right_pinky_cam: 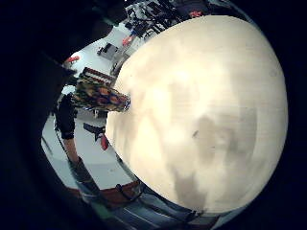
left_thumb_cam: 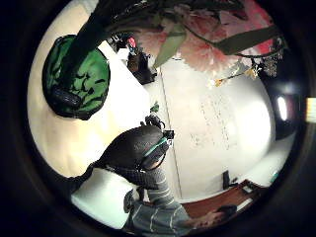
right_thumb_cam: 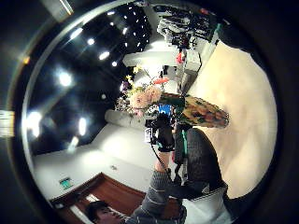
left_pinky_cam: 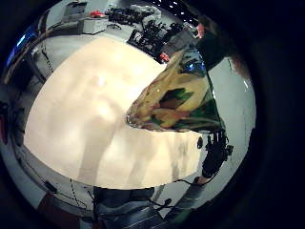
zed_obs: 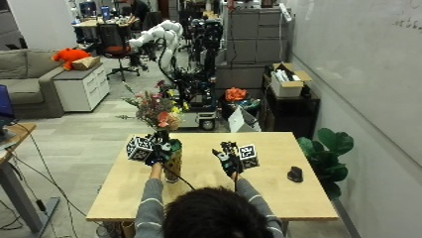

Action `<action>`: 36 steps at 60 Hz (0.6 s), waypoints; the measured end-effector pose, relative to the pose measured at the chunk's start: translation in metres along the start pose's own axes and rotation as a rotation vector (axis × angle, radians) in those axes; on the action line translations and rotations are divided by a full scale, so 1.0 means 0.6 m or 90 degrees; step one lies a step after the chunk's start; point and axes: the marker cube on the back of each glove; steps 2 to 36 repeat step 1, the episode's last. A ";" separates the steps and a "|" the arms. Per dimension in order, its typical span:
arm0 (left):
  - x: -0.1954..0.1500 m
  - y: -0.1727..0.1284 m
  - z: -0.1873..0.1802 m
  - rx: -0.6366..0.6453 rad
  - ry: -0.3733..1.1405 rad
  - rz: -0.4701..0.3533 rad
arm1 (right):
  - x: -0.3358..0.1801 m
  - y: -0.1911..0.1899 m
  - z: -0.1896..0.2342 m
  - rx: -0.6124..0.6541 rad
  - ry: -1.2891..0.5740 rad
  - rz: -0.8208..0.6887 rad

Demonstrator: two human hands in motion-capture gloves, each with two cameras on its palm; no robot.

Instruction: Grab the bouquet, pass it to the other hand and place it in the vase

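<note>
My head's top sits lowest in view, and past it the bouquet (zed_obs: 157, 106) stands stems-down in the vase (zed_obs: 173, 161) on the surface (zed_obs: 277, 193), left hand (zed_obs: 158, 148) gripping the stems, right hand (zed_obs: 227, 159) open and apart; placing looks nearly done, only release remaining.

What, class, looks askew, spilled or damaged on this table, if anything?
Nothing stands out. The bouquet rises upright from the vase, which stands on the table. The left hand is at the stems; the right hand hovers apart. Nothing appears spilled.
</note>
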 end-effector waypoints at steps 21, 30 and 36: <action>-0.006 -0.003 0.000 0.014 0.002 0.021 | 0.001 0.001 0.000 0.000 0.005 0.017; -0.006 -0.003 0.000 0.014 0.002 0.021 | 0.001 0.001 0.000 0.000 0.005 0.017; -0.006 -0.003 0.000 0.014 0.002 0.021 | 0.001 0.001 0.000 0.000 0.005 0.017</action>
